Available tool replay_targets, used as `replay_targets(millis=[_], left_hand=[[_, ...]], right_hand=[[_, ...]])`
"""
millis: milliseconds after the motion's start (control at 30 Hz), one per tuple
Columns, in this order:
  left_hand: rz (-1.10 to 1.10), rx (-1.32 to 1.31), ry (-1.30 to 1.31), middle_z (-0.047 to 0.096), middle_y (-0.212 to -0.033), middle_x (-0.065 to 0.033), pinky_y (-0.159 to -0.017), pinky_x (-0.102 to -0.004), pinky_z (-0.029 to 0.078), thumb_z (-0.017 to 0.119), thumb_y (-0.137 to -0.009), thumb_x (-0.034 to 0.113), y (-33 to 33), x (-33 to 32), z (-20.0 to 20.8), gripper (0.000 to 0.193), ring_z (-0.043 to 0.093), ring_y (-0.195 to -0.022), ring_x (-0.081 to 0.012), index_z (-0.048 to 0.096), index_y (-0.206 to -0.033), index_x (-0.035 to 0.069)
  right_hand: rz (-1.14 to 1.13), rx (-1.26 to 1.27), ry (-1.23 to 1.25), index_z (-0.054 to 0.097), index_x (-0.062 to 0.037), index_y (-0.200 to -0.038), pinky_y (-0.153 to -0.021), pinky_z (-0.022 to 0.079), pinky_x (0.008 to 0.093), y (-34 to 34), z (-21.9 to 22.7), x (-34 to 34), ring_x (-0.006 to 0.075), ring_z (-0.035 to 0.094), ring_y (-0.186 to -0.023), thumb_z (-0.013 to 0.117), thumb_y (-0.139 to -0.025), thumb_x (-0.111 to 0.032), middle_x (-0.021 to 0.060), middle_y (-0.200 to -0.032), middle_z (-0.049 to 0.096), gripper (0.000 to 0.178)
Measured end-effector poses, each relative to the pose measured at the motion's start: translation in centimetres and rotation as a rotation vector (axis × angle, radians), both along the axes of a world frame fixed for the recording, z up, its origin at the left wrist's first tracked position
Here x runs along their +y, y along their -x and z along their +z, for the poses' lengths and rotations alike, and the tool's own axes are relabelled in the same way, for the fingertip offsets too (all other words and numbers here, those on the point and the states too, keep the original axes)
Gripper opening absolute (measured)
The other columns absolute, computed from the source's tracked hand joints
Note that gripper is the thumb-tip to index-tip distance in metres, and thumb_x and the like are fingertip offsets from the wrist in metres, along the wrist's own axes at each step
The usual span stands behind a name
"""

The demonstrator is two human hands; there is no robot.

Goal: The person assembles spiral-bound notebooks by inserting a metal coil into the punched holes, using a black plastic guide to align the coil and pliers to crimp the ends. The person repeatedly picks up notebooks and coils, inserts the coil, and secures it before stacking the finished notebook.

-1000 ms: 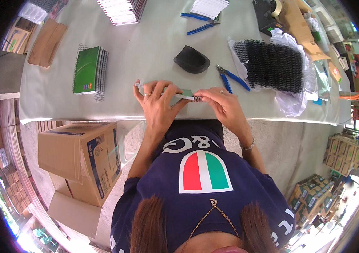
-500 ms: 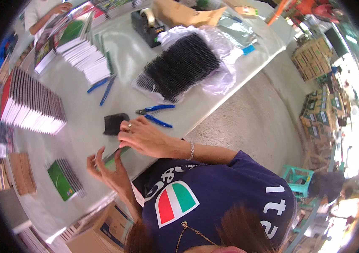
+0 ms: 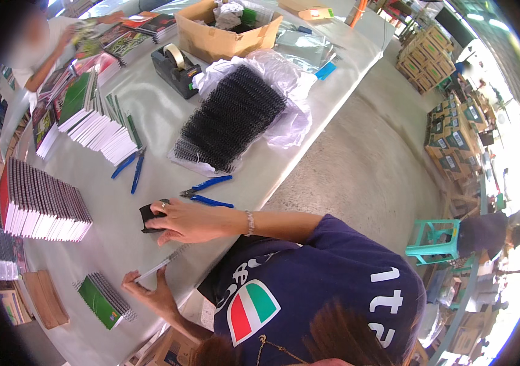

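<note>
My left hand pinches a thin spiral-bound notebook between thumb and fingers, holding it edge-on above the near part of the table; a pale wire coil runs along it. My right hand, wearing a ring and bracelet, reaches over a small black object whose kind I cannot make out. Its fingertips are bent onto that object, and the thumb stands apart. Just beyond this hand lie blue-handled cutters, jaws pointing left. Left of my left hand sits a small pile of green spiral notebooks.
Black binding coils lie on white plastic. Behind them are a tape dispenser and an open carton. Stacked notebooks stand at left. More blue-handled cutters lie near green-covered books. Across the table, a person handles books.
My right hand has left the notebook and moved left onto the small black object. My left hand still holds the notebook, now tilted with its coil showing. The whole view has shifted.
</note>
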State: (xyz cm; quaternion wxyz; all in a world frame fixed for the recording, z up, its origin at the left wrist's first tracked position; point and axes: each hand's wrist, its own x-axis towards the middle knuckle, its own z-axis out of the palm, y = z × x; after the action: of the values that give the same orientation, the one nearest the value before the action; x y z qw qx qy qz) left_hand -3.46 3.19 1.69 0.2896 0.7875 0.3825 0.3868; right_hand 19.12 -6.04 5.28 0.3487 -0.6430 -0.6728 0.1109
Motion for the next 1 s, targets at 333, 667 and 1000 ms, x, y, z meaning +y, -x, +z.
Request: replay_targets(millis=[333,667,1000], left_hand=[[-0.029,0.139,-0.181,0.045,-0.105,-0.0107,-0.101,-0.0473,0.033,0.087,-0.061,0.003,1.6,0.9,1.5,0.061,0.044,-0.111,-0.0316,0.047,-0.106,0.007],[-0.126,-0.030,-0.017,0.041,-0.119,-0.0090,-0.111,-0.0392,0.027,0.081,-0.064,-0.010,2.7,1.8,-0.5,0.068,0.042,-0.119,-0.0258,0.044,-0.118,0.007],[-0.203,-0.080,0.138,0.039,-0.115,-0.0051,-0.106,-0.0347,0.033,0.087,-0.061,0.000,0.8,1.3,-1.8,0.075,0.042,-0.116,-0.0201,0.041,-0.118,0.009]], right_hand=[[-0.454,-0.161,0.034,0.061,-0.0121,-0.114,-0.089,0.046,0.0587,2.8,-3.5,5.8,0.0493,0.046,-0.122,0.075,-0.082,-0.045,0.0232,-0.142,0.037,0.048],[-0.095,0.380,0.189,0.061,-0.0087,-0.114,-0.109,0.033,0.0537,-0.5,-1.5,4.5,0.0393,0.036,-0.138,0.081,-0.075,-0.021,0.0153,-0.149,0.040,0.045],[0.680,0.787,0.354,0.074,-0.0052,-0.113,-0.113,0.031,0.0398,-1.9,4.2,-0.8,0.0286,0.051,-0.128,0.067,-0.086,-0.019,0.0135,-0.135,0.057,0.031]])
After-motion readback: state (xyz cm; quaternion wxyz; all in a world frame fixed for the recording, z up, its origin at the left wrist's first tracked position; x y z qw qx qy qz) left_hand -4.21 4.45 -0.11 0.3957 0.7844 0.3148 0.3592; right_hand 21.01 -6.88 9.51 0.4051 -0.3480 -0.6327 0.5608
